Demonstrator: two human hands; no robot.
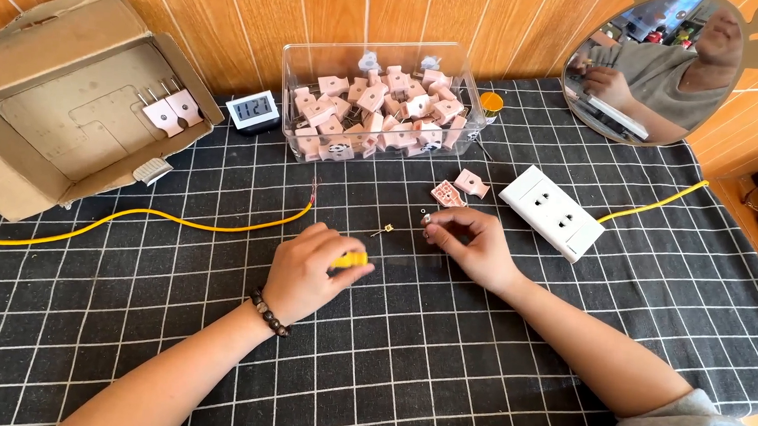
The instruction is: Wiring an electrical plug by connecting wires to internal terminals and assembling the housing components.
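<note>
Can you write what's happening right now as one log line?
left hand: holds yellow screwdriver | right hand: pinches small screw | nearby: pink parts, white socket

Yellow-handled screwdriver (361, 254) lying flat, tip by sm. metal screw (426, 217).

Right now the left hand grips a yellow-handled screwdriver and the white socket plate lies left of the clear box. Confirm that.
Not quite. The left hand does grip the yellow-handled screwdriver, but the head view shows the white socket plate to the right of the clear box, nearer the person.
</note>
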